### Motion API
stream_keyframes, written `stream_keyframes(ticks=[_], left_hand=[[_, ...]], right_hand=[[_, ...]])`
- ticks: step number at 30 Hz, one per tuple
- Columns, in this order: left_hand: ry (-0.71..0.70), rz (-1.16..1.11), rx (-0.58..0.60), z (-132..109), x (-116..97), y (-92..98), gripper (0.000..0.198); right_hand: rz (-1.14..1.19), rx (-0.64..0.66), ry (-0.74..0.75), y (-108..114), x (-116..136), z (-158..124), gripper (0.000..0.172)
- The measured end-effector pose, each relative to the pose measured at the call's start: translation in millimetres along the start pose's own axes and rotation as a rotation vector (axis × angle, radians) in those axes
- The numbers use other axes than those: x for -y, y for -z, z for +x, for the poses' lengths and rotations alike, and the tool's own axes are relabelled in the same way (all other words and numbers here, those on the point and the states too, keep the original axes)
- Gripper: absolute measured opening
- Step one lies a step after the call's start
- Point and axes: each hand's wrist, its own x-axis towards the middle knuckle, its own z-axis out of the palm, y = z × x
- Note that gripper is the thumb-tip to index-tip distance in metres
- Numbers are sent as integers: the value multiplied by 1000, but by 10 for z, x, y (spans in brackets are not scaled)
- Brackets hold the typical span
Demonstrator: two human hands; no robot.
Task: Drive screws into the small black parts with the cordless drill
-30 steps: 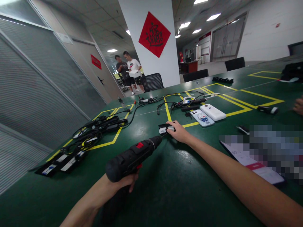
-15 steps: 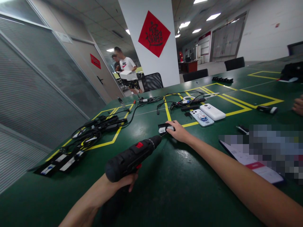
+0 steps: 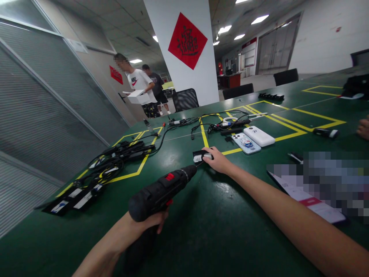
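Our left hand (image 3: 149, 223) is wrapped round the grip of a black power drill (image 3: 158, 197), its nose pointing toward the far edge of the table (image 3: 184, 242). Our right hand (image 3: 216, 159) pinches a small black-and-silver piece (image 3: 198, 157) just ahead of the chuck, well inward from the left edge of the surface. A thin bit reaches toward that piece, but from this angle we cannot make out whether it touches, or whether the piece rests flat.

To do this well, we would square the bit to the piece before pressing the trigger, push lightly along the drill's line, and brace the piece down firmly. Our fingertips sit very near the bit, so a slip could catch them; gripping farther back seems safer.

Toward the left edge lies a tangle of black cables (image 3: 127, 152) with labelled black strips (image 3: 72, 200). Past our right hand, a patterned phone (image 3: 247, 143) and a white power bank (image 3: 258, 136) lie side by side; stray drilling could scatter bits onto them. More leads (image 3: 184, 122) run along toward the far edge. Another person's hand (image 3: 363, 129) shows to the far right, and someone carrying a white box (image 3: 138, 97) stands beyond the far-left corner.
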Motion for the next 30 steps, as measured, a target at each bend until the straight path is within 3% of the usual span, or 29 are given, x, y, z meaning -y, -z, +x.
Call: stream_keyframes(ticks=[30], left_hand=[[15,37,-7,-17,-2,19,35]], right_hand=[[-3,1,3,0,7,1,39]])
